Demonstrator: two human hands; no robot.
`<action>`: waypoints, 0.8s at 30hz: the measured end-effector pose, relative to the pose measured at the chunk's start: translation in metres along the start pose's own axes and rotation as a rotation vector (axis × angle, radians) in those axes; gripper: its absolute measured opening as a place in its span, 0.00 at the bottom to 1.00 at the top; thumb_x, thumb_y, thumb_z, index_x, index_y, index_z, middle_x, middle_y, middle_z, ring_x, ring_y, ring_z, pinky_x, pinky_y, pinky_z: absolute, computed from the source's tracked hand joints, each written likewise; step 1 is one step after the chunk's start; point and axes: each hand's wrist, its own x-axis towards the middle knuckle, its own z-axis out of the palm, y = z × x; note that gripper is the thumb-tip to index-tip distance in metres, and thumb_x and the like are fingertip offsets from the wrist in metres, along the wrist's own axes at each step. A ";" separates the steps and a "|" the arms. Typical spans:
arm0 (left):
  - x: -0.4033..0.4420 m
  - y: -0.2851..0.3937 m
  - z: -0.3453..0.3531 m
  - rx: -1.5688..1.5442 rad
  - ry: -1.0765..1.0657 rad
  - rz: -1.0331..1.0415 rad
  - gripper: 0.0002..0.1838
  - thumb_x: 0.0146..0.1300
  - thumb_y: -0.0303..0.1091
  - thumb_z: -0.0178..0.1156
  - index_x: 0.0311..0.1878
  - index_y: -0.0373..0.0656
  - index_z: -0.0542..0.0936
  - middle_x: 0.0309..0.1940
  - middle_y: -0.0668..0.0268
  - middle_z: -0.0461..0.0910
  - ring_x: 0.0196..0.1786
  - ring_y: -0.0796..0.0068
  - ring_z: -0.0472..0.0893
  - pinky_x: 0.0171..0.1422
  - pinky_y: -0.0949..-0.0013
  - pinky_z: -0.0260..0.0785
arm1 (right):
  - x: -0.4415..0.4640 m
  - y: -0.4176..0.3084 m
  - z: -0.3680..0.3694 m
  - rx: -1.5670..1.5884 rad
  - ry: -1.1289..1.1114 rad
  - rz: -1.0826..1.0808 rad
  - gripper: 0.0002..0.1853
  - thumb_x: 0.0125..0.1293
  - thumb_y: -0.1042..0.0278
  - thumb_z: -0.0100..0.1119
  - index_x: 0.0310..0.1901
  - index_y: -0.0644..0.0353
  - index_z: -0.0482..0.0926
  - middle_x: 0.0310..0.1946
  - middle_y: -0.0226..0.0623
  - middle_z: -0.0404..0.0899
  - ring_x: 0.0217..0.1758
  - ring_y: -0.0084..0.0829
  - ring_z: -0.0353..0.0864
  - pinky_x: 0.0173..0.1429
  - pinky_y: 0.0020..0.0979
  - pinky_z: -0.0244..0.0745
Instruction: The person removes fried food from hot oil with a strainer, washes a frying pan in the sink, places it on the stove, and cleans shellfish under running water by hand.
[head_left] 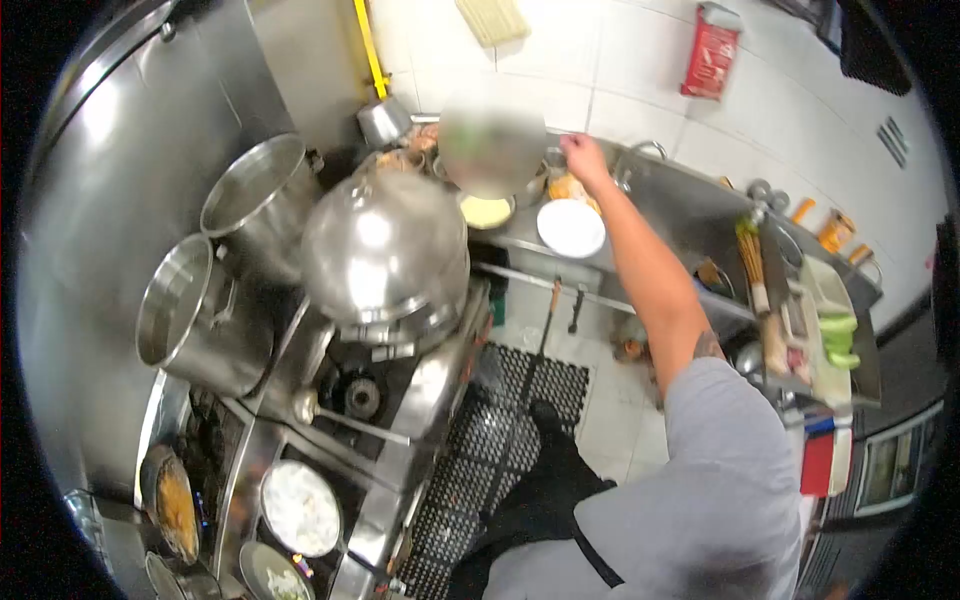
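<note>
My right hand (585, 160) reaches out over the far counter with its fingers curled closed. What they hold, if anything, is too small to make out. Close by on the left stands a small metal container (554, 157). Below the hand lies some orange food (566, 187), partly covered by a round white plate (571, 229). Left of the plate sits a round vessel with pale yellow contents (487, 211). A smeared grey-green patch hides whatever is above it. My left hand is out of view.
A large domed metal lid (385, 245) covers a vessel on the stove. Two tall pots (190, 315) stand left of it; a ladle (350, 415) lies across the stove. Pans with food (300, 508) are at lower left. A sink (670, 215) is at right, a black perforated mat (490, 440) underfoot.
</note>
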 end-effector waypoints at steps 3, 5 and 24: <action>0.024 0.102 0.011 -0.018 0.010 -0.054 0.15 0.61 0.36 0.56 0.46 0.35 0.78 0.43 0.50 0.81 0.42 0.55 0.81 0.45 0.54 0.73 | 0.175 -0.014 0.043 -0.007 0.125 -0.090 0.19 0.64 0.56 0.52 0.46 0.64 0.81 0.43 0.49 0.82 0.49 0.42 0.81 0.54 0.35 0.72; 0.038 0.159 0.016 -0.045 0.012 -0.069 0.15 0.61 0.36 0.56 0.46 0.35 0.78 0.43 0.51 0.81 0.42 0.55 0.81 0.45 0.54 0.73 | 0.275 -0.027 0.068 -0.043 0.182 -0.166 0.19 0.65 0.57 0.51 0.48 0.63 0.80 0.46 0.50 0.81 0.51 0.44 0.80 0.56 0.36 0.71; -0.149 0.122 0.100 0.482 -0.180 -0.206 0.14 0.57 0.35 0.62 0.43 0.38 0.79 0.42 0.53 0.80 0.43 0.57 0.81 0.44 0.54 0.73 | 0.352 -0.016 -0.007 -0.237 -0.398 -0.478 0.26 0.65 0.53 0.48 0.57 0.64 0.72 0.57 0.50 0.74 0.63 0.46 0.71 0.66 0.40 0.63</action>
